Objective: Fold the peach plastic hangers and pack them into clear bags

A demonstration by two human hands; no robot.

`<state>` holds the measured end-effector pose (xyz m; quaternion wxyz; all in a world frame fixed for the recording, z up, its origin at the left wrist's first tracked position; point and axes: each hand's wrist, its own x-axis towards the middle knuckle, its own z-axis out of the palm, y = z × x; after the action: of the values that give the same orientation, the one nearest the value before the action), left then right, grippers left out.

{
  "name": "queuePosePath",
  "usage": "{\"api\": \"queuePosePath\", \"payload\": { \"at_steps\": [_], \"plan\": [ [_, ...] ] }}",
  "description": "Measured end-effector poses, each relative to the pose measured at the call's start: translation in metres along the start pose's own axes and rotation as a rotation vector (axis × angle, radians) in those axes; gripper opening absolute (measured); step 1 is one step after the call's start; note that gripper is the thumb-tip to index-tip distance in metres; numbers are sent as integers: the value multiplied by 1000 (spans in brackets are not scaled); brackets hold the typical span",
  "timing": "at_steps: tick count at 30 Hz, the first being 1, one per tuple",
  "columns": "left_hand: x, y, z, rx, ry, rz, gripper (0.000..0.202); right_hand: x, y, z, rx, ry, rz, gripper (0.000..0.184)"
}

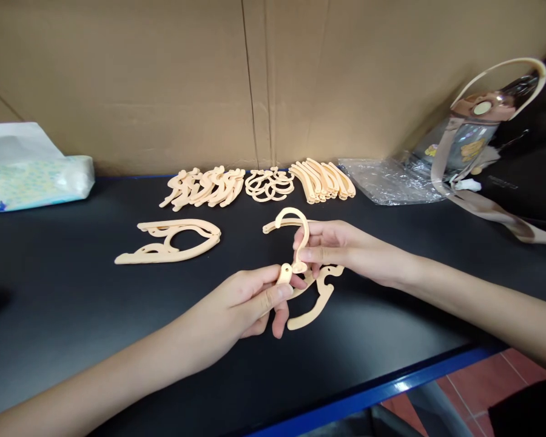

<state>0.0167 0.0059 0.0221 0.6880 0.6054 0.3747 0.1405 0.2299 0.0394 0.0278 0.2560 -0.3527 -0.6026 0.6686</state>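
My right hand (pixel 334 246) pinches a peach plastic hanger hook (pixel 306 233) upright, its curve at the top and its flat base low. Just left of that base, my left hand (pixel 257 300) grips a hanger arm piece (pixel 284 274) by its end, where a small hole shows. The two parts are very close; whether they touch I cannot tell. Under the hands lies a curved, notched hanger piece (pixel 317 306), partly covered by fingers. Behind my right hand a slim hanger bar (pixel 275 226) sticks out to the left, its other end hidden.
A folded hanger (pixel 191 246) lies on the black table (pixel 73 291) at left. Along the back are piles of notched arms (pixel 204 187), hooks (pixel 269 184) and slim bars (pixel 323 180). A clear plastic bag (pixel 386 182), a strapped bottle (pixel 468 136) and a tissue pack (pixel 36 173) stand around.
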Motion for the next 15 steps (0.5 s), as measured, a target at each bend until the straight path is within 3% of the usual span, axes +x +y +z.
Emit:
{"api": "queuePosePath", "payload": {
  "at_steps": [15],
  "plan": [
    [-1, 1, -3, 111, -5, 29, 31, -1, -1, -3, 48, -16, 7, 26]
  ]
}}
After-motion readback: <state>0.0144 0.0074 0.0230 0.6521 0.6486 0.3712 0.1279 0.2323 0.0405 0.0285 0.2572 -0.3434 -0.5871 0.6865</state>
